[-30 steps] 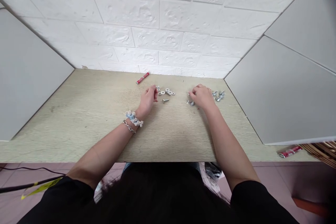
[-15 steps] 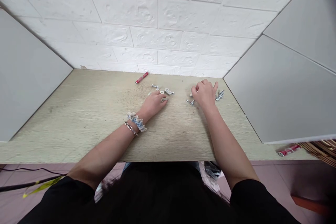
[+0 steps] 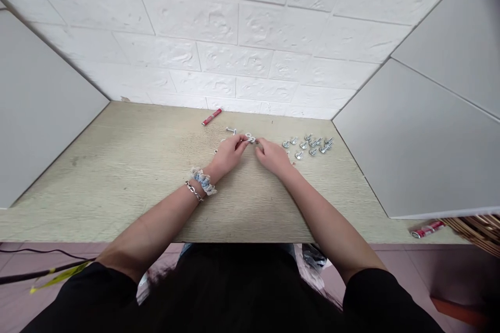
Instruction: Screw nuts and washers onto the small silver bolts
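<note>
My left hand (image 3: 229, 154) and my right hand (image 3: 272, 156) meet over the middle of the wooden table (image 3: 128, 177). Both have fingers curled in a pinch around small metal parts, washers (image 3: 250, 138) lying between the fingertips. What each hand holds is too small to name. A single bolt (image 3: 231, 129) lies just beyond my left hand. A spread of several assembled silver bolts (image 3: 308, 144) lies to the right of my right hand. My left wrist wears a blue scrunchie and a chain bracelet.
A red tube (image 3: 211, 116) lies near the white brick wall at the back. Grey panels close in the table on both sides. Another red tube (image 3: 427, 229) and a wicker basket (image 3: 478, 228) sit at the right, past the panel.
My right hand left the bolt pile at the right and moved left to meet my left hand. The bolts it covered are now in plain view.
</note>
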Tool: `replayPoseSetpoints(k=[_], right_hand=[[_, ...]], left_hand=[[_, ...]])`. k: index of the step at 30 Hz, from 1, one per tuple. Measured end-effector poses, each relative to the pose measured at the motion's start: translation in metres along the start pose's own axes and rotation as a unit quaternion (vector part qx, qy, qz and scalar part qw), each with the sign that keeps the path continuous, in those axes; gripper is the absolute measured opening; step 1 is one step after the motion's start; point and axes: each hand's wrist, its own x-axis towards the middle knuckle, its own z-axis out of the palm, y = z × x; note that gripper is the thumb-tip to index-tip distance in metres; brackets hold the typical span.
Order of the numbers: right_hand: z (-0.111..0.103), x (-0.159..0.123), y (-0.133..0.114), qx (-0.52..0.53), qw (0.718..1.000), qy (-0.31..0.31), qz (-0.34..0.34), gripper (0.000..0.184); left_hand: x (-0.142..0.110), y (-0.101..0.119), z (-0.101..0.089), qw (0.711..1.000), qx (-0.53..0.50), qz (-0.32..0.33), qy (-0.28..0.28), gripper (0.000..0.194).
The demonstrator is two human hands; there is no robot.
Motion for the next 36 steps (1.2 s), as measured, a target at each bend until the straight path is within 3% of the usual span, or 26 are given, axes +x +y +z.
replayPoseSetpoints(k=[7, 11, 18, 26, 36], right_hand=[[-0.002, -0.002, -0.002, -0.033, 0.998, -0.020, -0.055, 0.044], [-0.001, -0.001, -0.002, -0.038, 0.998, -0.026, -0.048, 0.048], [0.000, 0.000, -0.003, -0.043, 0.998, -0.022, -0.040, 0.046], [-0.001, 0.001, -0.006, -0.058, 0.998, -0.023, -0.024, 0.047], [0.000, 0.000, -0.007, -0.062, 0.998, -0.016, -0.015, 0.036]], left_hand=[[-0.005, 0.008, 0.005, 0.992, -0.111, -0.049, 0.028, 0.010], [-0.005, 0.009, 0.007, 0.981, -0.175, -0.077, 0.030, 0.009], [0.002, 0.008, 0.009, 0.924, -0.339, -0.171, 0.040, 0.012], [0.001, 0.011, 0.009, 0.923, -0.344, -0.167, 0.031, 0.016], [0.000, 0.012, 0.008, 0.920, -0.354, -0.169, 0.016, 0.015]])
